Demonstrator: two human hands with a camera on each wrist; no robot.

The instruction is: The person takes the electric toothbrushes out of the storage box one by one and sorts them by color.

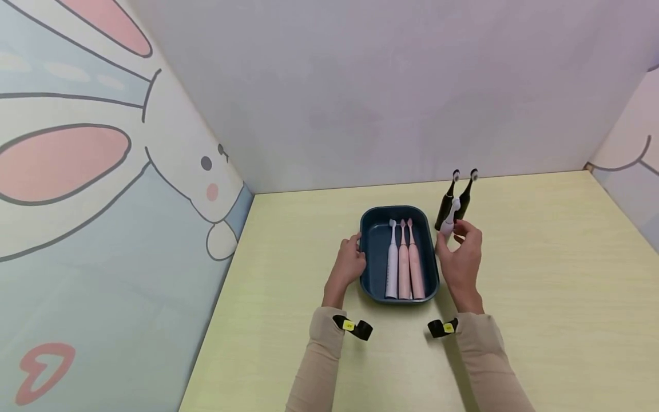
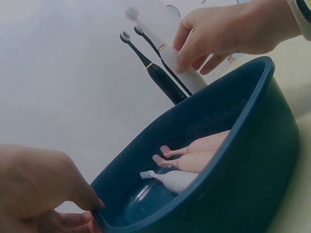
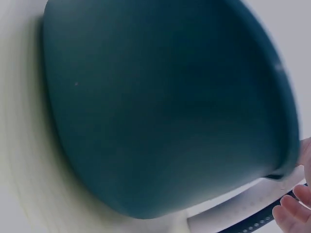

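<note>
A dark blue plastic basin (image 1: pixel 368 286) lies in front of me with one white electric toothbrush (image 1: pixel 392 269) and two pink electric toothbrushes (image 1: pixel 404 269) side by side in it. My left hand (image 1: pixel 349 260) pinches its left rim, thumb over the edge in the left wrist view. Just beyond the right rim, my right hand (image 1: pixel 460 260) holds another white electric toothbrush (image 1: pixel 449 223) upright, head up, between thumb and fingers. Behind that brush stand two black electric toothbrushes (image 1: pixel 445 206), partly hidden by it. The basin's outer wall (image 3: pixel 160 107) fills most of the right wrist view.
The basin and brushes are on a pale yellow-green tabletop (image 1: pixel 288 257). A plain whitish wall (image 1: pixel 381 103) rises at the back edge, close behind the black brushes. A wall with a painted rabbit (image 1: pixel 170 137) borders the left side.
</note>
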